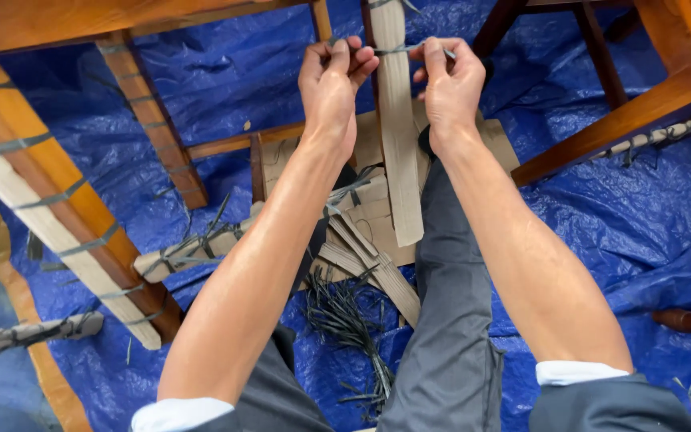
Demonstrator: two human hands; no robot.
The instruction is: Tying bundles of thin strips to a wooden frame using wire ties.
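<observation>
Grey trousered legs [441, 320] lie below both hands. Left hand [331, 84] and right hand [449, 84] are each pinched on a thin grey plastic strap [400, 50], stretched between them across the beige cardboard strip [397, 136], apparently binding it.

Your left hand [331, 80] and right hand [449, 84] sit side by side at the top of the view, each pinching the thin strap [397, 50] that crosses the upright cardboard strip [396, 128] between them. Below your forearms, loose cardboard pieces [365, 240] and cut strap ends [349, 320] lie on the tarp [617, 232], beside your leg [449, 320]. To your left a strapped wooden rail [57, 208] slants across the tarp, and another wooden rail [617, 120] runs at your right.
</observation>
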